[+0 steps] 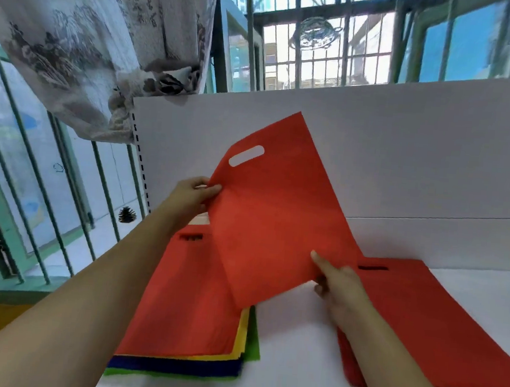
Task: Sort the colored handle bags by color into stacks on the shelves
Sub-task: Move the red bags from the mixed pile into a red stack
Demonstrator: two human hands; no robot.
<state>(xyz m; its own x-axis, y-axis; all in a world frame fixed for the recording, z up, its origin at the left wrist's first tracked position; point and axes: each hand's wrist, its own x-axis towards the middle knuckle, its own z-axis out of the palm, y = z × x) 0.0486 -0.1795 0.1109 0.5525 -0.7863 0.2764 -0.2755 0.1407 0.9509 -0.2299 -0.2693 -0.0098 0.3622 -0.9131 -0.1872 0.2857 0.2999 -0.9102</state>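
My left hand (191,194) and right hand (336,283) pinch a raised red bag (276,222) above the mixed stack (185,325), left of the red stack (420,322)

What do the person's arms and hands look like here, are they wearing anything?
Both forearms are bare, with no sleeves in view. The left hand and right hand wear no gloves, and no rings, watch or bracelet show. The fingernails look short and unpainted.

held bag (272,225) red; mixed stack (188,325) red, yellow, blue, green; right stack (426,329) red; shelf (295,364) white.
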